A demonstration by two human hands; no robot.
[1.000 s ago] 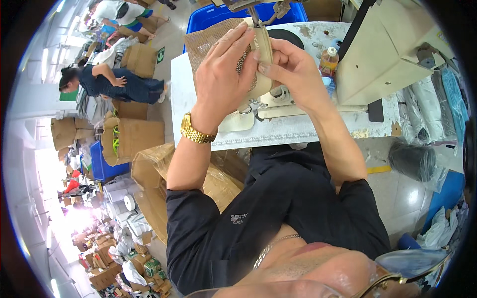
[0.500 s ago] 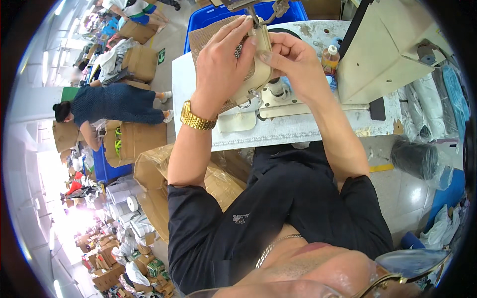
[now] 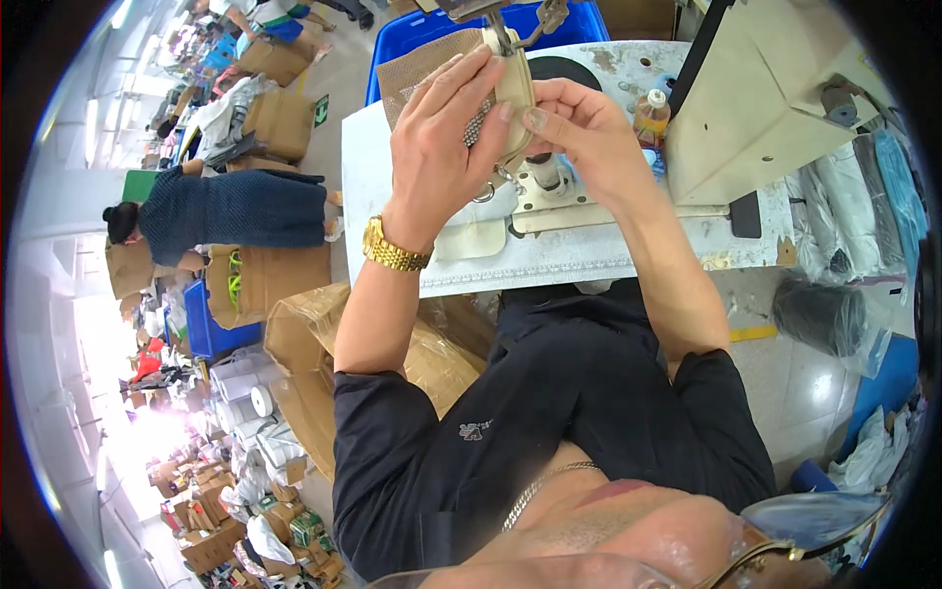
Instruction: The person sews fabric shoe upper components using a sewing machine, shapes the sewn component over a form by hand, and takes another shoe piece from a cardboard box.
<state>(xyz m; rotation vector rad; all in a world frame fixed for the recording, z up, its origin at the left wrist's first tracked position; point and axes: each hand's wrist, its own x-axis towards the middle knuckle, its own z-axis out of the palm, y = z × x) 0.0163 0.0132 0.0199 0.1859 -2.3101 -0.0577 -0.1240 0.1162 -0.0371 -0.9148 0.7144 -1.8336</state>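
A beige mesh bag point(image 3: 414, 67) with a cream zipped band and metal ring is under the head of a sewing machine point(image 3: 503, 34) at the top middle. My left hand point(image 3: 440, 147) lies over it with long fingers close together, thumb against the band, gripping it. My right hand point(image 3: 589, 137) pinches the band's right side with thumb and curled fingers. A white cylindrical bed point(image 3: 545, 175) stands beneath the work on the white table point(image 3: 589, 257). Part of the bag is hidden by my hands.
Bottles point(image 3: 651, 123) stand beside the machine's body point(image 3: 756, 98). A blue crate point(image 3: 579, 25) is behind the table. Cardboard boxes point(image 3: 304, 393) are at my left, where a co-worker point(image 3: 226, 206) in dark clothes bends over boxes. Wrapped rolls point(image 3: 824, 319) lie at the right.
The co-worker has turned and bent over the boxes. My hands and the bag have shifted slightly at the machine head, the band turning a little.
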